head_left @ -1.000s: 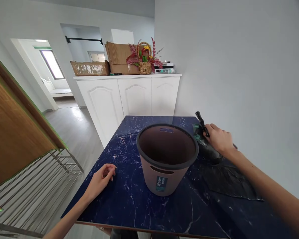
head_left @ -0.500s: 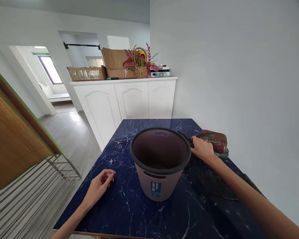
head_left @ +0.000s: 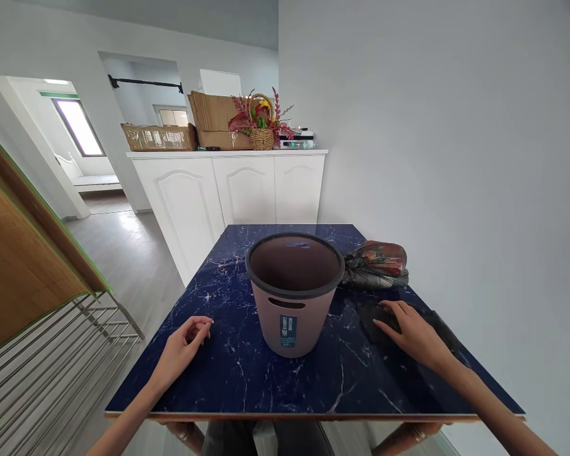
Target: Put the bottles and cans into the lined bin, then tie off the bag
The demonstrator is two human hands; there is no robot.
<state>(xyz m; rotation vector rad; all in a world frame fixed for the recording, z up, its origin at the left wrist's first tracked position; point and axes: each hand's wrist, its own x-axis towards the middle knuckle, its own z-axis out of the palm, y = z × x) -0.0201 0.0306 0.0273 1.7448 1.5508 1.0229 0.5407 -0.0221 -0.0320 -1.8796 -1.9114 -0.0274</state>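
A mauve garbage bin (head_left: 294,323) with a dark rim and blue label stands upright on the dark blue marble-patterned table (head_left: 228,386). My left hand (head_left: 183,348) rests on the table left of the bin, its fingers loosely curled together around nothing. Right of the bin, my right hand (head_left: 413,335) is at a flat black plastic bag (head_left: 373,316), thumb and fingers apart. Part of that bag is hidden beneath the hand. Behind it, close against the bin's right side, lies a tied black bag (head_left: 377,266) with red packaging showing through.
A white cabinet (head_left: 247,190) stands beyond the table, bearing cardboard boxes (head_left: 161,137) and a flower basket (head_left: 262,138). A metal rack (head_left: 52,373) with a wooden board (head_left: 23,253) is at left. The wall (head_left: 432,139) runs along the right side.
My right hand has let go of the tied bag's gathered neck and come nearer to me, over the flat black bag. The view has shifted slightly; my left hand stays put.
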